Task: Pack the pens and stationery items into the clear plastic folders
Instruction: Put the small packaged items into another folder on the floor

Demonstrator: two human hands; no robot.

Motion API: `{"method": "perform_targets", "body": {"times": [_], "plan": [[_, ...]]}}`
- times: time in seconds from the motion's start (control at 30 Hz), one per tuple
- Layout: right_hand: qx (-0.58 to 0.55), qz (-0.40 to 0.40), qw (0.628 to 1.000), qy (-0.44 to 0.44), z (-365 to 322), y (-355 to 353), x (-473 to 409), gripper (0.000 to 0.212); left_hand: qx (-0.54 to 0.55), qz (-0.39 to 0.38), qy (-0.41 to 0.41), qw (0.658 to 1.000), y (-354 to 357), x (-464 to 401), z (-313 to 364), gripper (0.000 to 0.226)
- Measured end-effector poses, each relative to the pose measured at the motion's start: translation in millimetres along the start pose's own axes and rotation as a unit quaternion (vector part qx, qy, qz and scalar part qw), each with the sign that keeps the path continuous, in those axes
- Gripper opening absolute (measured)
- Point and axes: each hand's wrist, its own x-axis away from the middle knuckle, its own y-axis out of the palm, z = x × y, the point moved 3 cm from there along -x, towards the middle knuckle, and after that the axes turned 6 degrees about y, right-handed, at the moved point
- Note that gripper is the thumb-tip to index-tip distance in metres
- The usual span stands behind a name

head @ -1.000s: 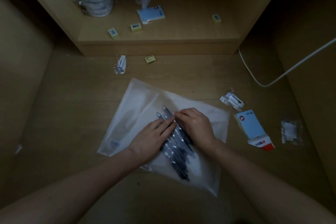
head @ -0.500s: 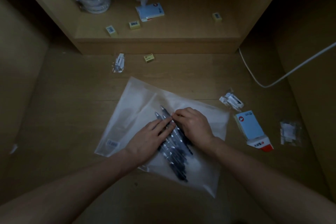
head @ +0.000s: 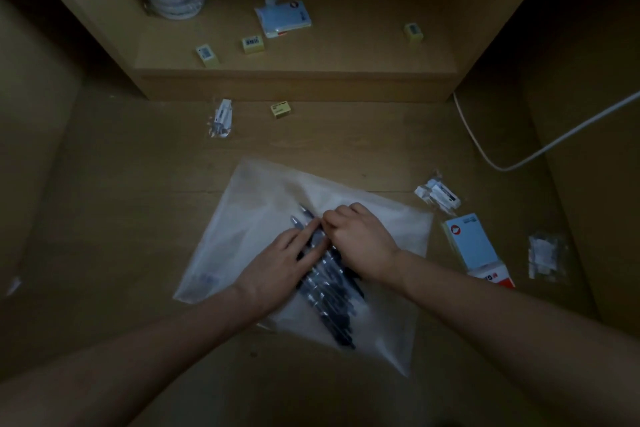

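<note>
- Pens [head: 325, 291] lie bunched on the folder [head: 381, 333], near centre, so they go in together.
- Your left hand [head: 277, 267] lies flat, fingers straight, pressing the bunch so it can't roll.
- Your right hand [head: 360, 243] curls at the pen tips, apparently pinching the folder's edge; I can't tell for sure.
- Notepad [head: 472, 244] waits right of the folder.

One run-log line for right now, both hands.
left hand flat on pens | right hand pinching at pen tips | pens lying on clear folder
</note>
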Motion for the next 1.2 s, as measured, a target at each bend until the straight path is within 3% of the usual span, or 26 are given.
{"method": "perform_targets", "body": {"times": [0.07,0.2,0.3,0.37,0.47,0.6,0.7,0.77,0.87,0.97,1.07,1.2], "plan": [[-0.008,-0.017,1.000,-0.013,-2.5,-2.3,-4.2,0.027,0.008,0.007,0.001,1.000,0.3,-1.2,-2.4,0.061],[-0.065,-0.055,0.996,0.001,0.3,-5.6,-6.0,0.019,0.020,-0.003,0.006,1.000,0.1,-2.9,-8.0,0.087],[-0.206,-0.097,0.968,0.103,22.2,-3.9,-0.7,0.025,0.046,0.003,-0.008,0.999,-0.1,-4.1,-9.1,0.082],[-0.276,-0.079,0.938,0.191,35.4,-2.0,8.1,0.029,0.115,-0.004,-0.038,0.993,-3.1,-5.0,-9.2,0.071],[-0.270,-0.045,0.921,0.276,45.3,0.6,22.4,0.039,0.206,-0.013,-0.092,0.974,-13.9,0.2,-15.4,0.053],[-0.204,-0.071,0.920,0.327,59.1,-5.2,23.9,0.055,0.146,0.046,-0.236,0.960,-38.1,21.3,-50.3,0.050],[-0.192,-0.105,0.907,0.361,65.7,-9.2,17.3,0.059,0.132,0.015,-0.430,0.893,-46.6,50.6,-80.6,0.064],[-0.169,-0.128,0.906,0.366,68.3,-11.1,12.0,0.051,0.202,-0.024,-0.512,0.835,-49.3,64.4,-89.9,0.065],[-0.187,-0.127,0.901,0.371,70.7,-13.8,6.3,0.029,0.314,-0.050,-0.527,0.788,-43.9,71.7,-94.7,0.042],[-0.243,-0.083,0.892,0.372,65.5,-18.1,6.4,0.009,0.420,-0.002,-0.543,0.727,-37.4,72.7,-94.2,0.022],[-0.263,-0.038,0.880,0.394,69.5,-17.6,13.5,0.016,0.494,0.065,-0.538,0.679,-36.0,70.5,-91.3,0.006],[-0.326,0.042,0.803,0.497,70.3,-29.0,45.5,0.043,0.537,0.119,-0.513,0.659,-43.1,72.7,-82.6,0.017]]}}
